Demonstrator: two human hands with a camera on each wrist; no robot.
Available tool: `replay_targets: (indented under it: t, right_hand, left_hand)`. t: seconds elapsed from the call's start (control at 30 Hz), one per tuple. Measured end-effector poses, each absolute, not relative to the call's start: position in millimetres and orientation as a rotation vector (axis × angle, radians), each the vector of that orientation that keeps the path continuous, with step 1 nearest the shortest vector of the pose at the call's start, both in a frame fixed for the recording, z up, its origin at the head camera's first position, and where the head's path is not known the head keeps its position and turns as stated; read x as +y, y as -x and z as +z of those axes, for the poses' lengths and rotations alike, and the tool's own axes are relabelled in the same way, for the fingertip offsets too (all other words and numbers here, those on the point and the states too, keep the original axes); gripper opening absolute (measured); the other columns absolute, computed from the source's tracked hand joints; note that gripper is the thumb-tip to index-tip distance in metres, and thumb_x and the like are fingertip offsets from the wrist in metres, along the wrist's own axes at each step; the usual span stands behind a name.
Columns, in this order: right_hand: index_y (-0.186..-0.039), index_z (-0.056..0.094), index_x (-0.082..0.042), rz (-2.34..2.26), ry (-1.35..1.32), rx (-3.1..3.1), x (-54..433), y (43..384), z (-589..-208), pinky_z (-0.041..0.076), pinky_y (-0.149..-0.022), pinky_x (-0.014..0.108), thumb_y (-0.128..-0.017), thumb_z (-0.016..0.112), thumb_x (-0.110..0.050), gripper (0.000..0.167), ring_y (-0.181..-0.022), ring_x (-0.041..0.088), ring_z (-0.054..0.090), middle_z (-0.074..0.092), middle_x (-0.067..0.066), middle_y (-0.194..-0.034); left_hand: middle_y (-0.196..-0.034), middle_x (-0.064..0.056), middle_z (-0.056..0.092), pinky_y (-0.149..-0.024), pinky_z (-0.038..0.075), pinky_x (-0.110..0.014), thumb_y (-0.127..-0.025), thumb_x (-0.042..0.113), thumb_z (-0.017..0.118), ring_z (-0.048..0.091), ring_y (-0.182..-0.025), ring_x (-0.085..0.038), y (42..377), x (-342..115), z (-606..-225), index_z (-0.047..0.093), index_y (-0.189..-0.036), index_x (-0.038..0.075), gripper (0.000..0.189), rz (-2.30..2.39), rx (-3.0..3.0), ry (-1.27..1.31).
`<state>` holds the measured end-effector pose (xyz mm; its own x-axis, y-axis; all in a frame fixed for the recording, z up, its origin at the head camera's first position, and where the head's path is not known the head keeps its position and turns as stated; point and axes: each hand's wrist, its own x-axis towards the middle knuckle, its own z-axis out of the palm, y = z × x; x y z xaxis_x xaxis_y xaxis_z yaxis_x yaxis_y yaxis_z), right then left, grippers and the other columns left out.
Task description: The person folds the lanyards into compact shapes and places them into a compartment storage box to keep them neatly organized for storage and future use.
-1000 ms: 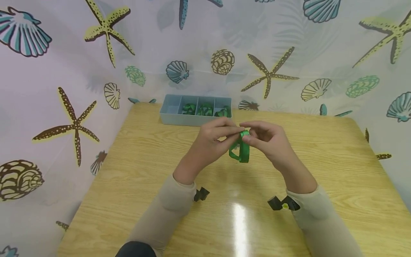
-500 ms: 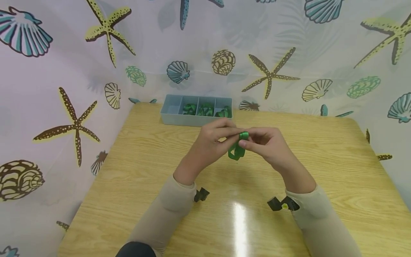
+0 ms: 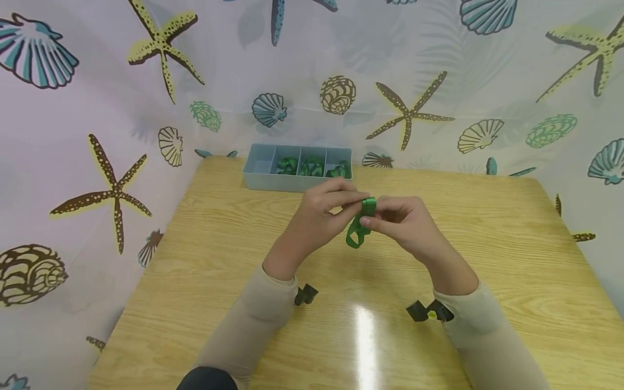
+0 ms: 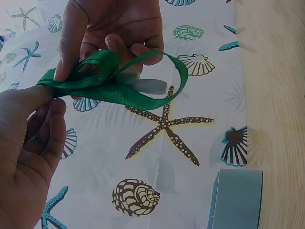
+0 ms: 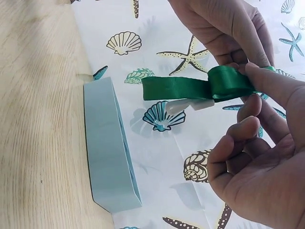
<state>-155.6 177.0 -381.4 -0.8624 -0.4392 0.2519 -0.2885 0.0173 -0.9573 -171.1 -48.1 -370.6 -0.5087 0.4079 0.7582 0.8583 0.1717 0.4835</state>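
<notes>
Both hands meet over the table around a looped green ribbon [image 3: 369, 206]. In the head view, my left hand [image 3: 325, 210] pinches the ribbon's upper end from the left. My right hand [image 3: 404, 219] pinches it from the right, thumb in front. The left wrist view shows the ribbon [image 4: 114, 94] folded into a small loop by the fingertips and a longer loop trailing off. A pale, smooth piece [image 4: 150, 86] lies along its underside; its kind is unclear. In the right wrist view the ribbon [image 5: 176, 89] hangs over that whitish piece [image 5: 190, 106].
A light blue divided box [image 3: 297, 182] stands at the table's back, left of the hands. Several green ribbon pieces [image 3: 312, 167] lie in three of its compartments. A shell-patterned cloth [image 3: 302, 65] covers the wall behind the wooden table [image 3: 219, 244].
My right hand's fingers have closed in on the ribbon and shifted slightly left and down. The ribbon has turned, its loop now hanging lower left. The left hand stays nearly still.
</notes>
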Motion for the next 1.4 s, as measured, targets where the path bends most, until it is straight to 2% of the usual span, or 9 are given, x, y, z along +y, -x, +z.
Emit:
replay_targets:
  t: [0.27, 0.57, 0.87, 1.2, 1.4]
  right_hand:
    - [-0.096, 0.078, 0.002, -1.913, 0.835, 2.265, 178, 152, -382, 0.051, -0.067, 0.027, -0.096, 0.075, 0.003, 0.003, -0.075, 0.014, 0.056, 0.065, 0.000, -0.082]
    - [-0.091, 0.077, 0.003, -1.904, 0.943, 2.324, 179, 146, -379, 0.052, -0.073, 0.029, -0.095, 0.077, 0.001, 0.005, -0.081, 0.016, 0.060, 0.066, 0.002, -0.086]
    - [-0.088, 0.075, 0.006, -2.035, 1.040, 2.276, 176, 142, -379, 0.049, -0.069, 0.028, -0.091, 0.079, 0.007, 0.005, -0.080, 0.015, 0.058, 0.064, 0.001, -0.082]
    - [-0.093, 0.077, 0.009, -2.153, 1.092, 2.258, 174, 140, -376, 0.052, -0.074, 0.026, -0.087, 0.078, 0.015, 0.008, -0.081, 0.014, 0.058, 0.068, 0.000, -0.085]
    - [-0.094, 0.077, 0.011, -2.244, 1.095, 2.220, 174, 138, -375, 0.053, -0.077, 0.025, -0.088, 0.079, 0.014, 0.007, -0.082, 0.015, 0.059, 0.071, -0.001, -0.089]
  left_hand:
    - [-0.096, -0.008, 0.073, -0.072, 0.054, -0.024, -0.099, 0.000, 0.073, 0.064, -0.080, -0.012, 171, -48, -370, 0.082, -0.109, -0.001, 0.014, -1.326, -1.963, 1.165]
    - [-0.096, -0.007, 0.074, -0.076, 0.056, -0.025, -0.098, 0.002, 0.074, 0.063, -0.080, -0.010, 171, -49, -370, 0.082, -0.107, -0.001, 0.012, -1.368, -1.926, 1.136]
    - [-0.095, -0.003, 0.072, -0.076, 0.052, -0.025, -0.099, 0.005, 0.074, 0.057, -0.080, -0.009, 171, -49, -371, 0.082, -0.103, 0.002, 0.010, -1.351, -1.926, 1.134]
    - [-0.107, -0.007, 0.075, -0.083, 0.057, -0.029, -0.098, 0.004, 0.074, 0.066, -0.088, -0.011, 169, -47, -371, 0.080, -0.113, 0.002, 0.016, -1.419, -1.922, 1.144]
    - [-0.110, -0.007, 0.077, -0.083, 0.060, -0.033, -0.101, 0.005, 0.071, 0.070, -0.095, -0.012, 168, -44, -371, 0.080, -0.111, 0.003, 0.014, -1.431, -1.917, 1.212]
